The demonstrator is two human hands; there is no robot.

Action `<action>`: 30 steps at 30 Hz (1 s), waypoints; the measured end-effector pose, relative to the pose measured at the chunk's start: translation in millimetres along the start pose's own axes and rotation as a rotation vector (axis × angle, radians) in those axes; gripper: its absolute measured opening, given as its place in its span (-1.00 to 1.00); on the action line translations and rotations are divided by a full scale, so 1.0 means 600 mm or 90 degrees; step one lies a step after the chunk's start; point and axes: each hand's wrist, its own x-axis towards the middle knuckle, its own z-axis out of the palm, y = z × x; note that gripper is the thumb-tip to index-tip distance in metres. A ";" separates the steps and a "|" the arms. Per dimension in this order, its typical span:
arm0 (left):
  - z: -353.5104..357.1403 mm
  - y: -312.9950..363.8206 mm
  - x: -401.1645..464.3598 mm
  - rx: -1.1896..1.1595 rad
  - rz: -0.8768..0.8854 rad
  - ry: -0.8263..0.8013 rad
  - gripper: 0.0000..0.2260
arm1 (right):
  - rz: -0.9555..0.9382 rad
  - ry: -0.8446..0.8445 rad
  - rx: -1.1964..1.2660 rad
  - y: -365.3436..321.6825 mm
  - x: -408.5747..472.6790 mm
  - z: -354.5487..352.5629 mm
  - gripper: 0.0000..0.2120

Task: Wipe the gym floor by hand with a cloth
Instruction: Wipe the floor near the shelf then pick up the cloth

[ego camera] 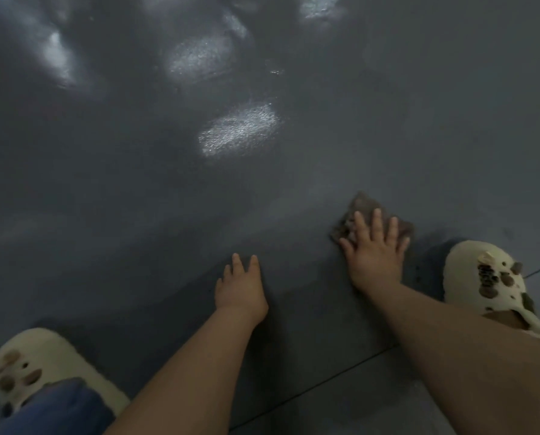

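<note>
A small brownish-grey cloth (361, 204) lies flat on the dark grey gym floor (136, 199), right of centre. My right hand (374, 255) presses on it with fingers straight and spread, covering its near half. My left hand (240, 285) rests on the bare floor a little to the left and nearer to me, fingers extended, holding nothing.
My two feet in cream perforated clogs flank my arms: the left foot's clog (42, 365) at the bottom left, the right foot's clog (488, 274) at the right, close beside the cloth. A thin seam line (341, 370) crosses the floor. Shiny light patches (240, 128) lie ahead.
</note>
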 end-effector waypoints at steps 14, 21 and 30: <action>0.014 -0.109 -0.124 -0.058 -0.079 0.021 -0.30 | -0.350 -0.333 0.018 -0.278 -0.151 0.014 -0.46; -0.034 -0.139 -0.213 -0.101 -0.083 0.092 -0.47 | -0.301 -0.242 0.017 -0.269 -0.209 -0.061 -0.66; -0.083 -0.117 -0.344 -0.132 0.008 0.259 -0.64 | -0.320 -0.188 0.076 -0.274 -0.329 -0.188 -0.77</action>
